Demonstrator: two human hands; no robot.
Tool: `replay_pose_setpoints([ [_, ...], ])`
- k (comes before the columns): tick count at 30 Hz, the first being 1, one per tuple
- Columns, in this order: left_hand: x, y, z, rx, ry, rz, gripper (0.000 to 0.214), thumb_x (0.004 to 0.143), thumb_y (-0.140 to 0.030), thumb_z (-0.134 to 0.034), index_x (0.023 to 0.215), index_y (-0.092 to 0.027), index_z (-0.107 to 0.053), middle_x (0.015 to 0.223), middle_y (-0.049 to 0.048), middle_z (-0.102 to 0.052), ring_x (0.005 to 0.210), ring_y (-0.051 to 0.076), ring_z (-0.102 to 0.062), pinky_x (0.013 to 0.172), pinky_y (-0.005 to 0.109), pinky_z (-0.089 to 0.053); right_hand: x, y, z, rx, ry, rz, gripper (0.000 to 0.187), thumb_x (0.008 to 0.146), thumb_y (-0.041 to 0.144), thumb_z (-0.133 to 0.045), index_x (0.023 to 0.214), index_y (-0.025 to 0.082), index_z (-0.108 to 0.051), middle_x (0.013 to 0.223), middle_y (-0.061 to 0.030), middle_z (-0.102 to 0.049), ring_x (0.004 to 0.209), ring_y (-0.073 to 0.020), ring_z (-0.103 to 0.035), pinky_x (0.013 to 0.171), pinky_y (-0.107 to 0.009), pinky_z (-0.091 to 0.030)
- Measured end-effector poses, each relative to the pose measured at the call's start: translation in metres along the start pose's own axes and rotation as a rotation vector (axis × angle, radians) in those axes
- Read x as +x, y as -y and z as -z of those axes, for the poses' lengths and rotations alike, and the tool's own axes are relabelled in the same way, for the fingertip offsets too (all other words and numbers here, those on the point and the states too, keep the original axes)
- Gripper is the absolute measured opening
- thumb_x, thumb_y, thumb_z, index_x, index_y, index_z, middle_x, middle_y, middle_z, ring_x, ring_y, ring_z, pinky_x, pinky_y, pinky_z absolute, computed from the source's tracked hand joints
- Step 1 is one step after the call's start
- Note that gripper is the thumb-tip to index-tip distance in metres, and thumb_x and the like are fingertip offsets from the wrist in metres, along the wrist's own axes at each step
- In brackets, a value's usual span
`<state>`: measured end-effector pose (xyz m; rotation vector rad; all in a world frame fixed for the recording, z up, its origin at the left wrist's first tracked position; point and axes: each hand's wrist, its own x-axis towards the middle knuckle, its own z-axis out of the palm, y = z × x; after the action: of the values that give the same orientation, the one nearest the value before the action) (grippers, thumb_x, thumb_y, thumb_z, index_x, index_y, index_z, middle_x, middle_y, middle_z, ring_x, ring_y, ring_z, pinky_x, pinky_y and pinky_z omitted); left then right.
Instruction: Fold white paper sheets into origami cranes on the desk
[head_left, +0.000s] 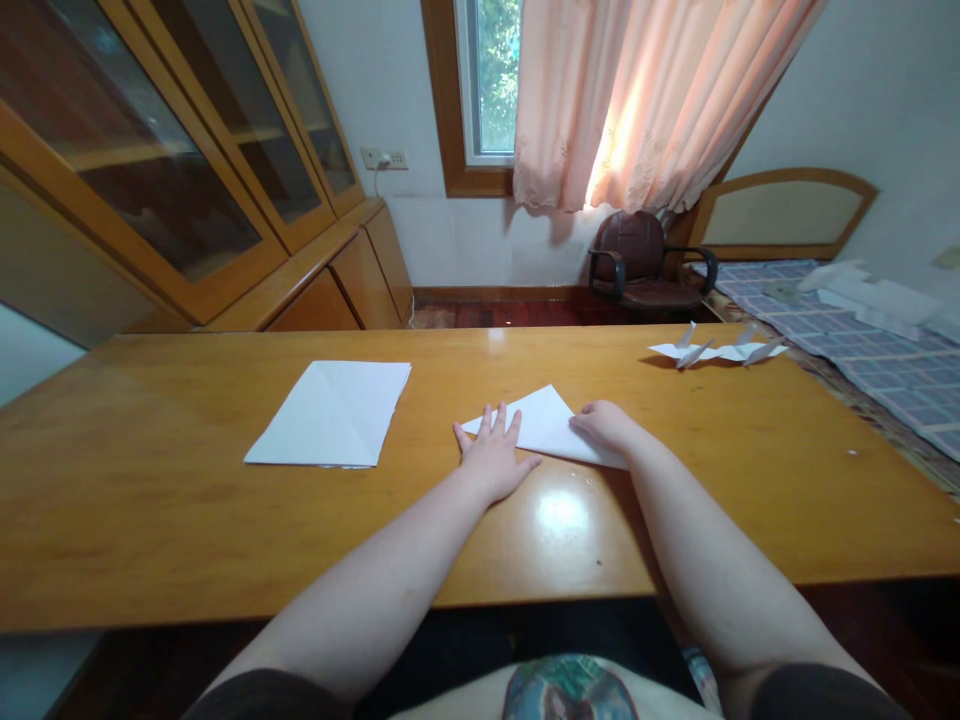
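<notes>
A sheet of white paper (549, 420), folded into a triangle, lies on the table with its peak pointing away from me. My left hand (493, 460) is spread, its fingers over the left part of the triangle near the folded edge. At the right side, my right hand (606, 424) is curled with its fingers closed at the paper's sloping edge. That hand and wrist cover some of the right corner. Off to the left is a stack of square white paper (330, 415). White folded paper cranes (682, 350) stand near the far right of the table.
The wooden table (187, 540) has its near edge just before my body. Tiny paper scraps lie near the triangle. Beyond are a brown armchair (637, 260), a bed (877, 350) with a checked cover on the right, and a glass-door cabinet (247, 210) on the left.
</notes>
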<state>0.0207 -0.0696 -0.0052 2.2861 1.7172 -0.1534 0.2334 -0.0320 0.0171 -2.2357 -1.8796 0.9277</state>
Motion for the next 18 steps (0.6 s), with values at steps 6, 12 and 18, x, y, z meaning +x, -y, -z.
replay_pose_setpoints([
  [6, 0.0, 0.0, 0.0, 0.014, -0.002, -0.013, 0.087, 0.08, -0.075, -0.026, 0.151, -0.029, -0.007, 0.159, 0.0061, 0.0, 0.143, 0.038, 0.007, 0.1, 0.077, -0.001, 0.007, 0.007, 0.003, -0.092, 0.005, -0.041, 0.038, 0.081, 0.04, -0.055, 0.092, 0.008, -0.072, 0.09, -0.016, -0.071, 0.077, -0.0232, -0.064, 0.061, -0.026, -0.04],
  [12, 0.001, 0.0, -0.002, 0.009, -0.013, -0.023, 0.088, 0.079, -0.076, -0.023, 0.151, -0.028, -0.009, 0.159, 0.0071, -0.001, 0.143, 0.038, 0.006, 0.098, 0.078, -0.001, 0.033, 0.036, 0.015, -0.254, 0.032, -0.106, 0.049, 0.084, 0.047, -0.053, 0.105, 0.006, -0.071, 0.099, -0.0188, -0.07, 0.086, -0.0269, -0.066, 0.066, -0.027, -0.044],
  [18, 0.002, -0.001, -0.003, 0.026, -0.011, -0.016, 0.087, 0.079, -0.076, -0.024, 0.151, -0.028, -0.009, 0.159, 0.006, -0.001, 0.142, 0.039, 0.007, 0.098, 0.078, -0.002, 0.048, 0.043, 0.017, -0.264, 0.032, -0.161, 0.039, 0.081, 0.041, -0.062, 0.099, 0.007, -0.072, 0.092, -0.0143, -0.071, 0.076, -0.0228, -0.067, 0.065, -0.026, -0.046],
])
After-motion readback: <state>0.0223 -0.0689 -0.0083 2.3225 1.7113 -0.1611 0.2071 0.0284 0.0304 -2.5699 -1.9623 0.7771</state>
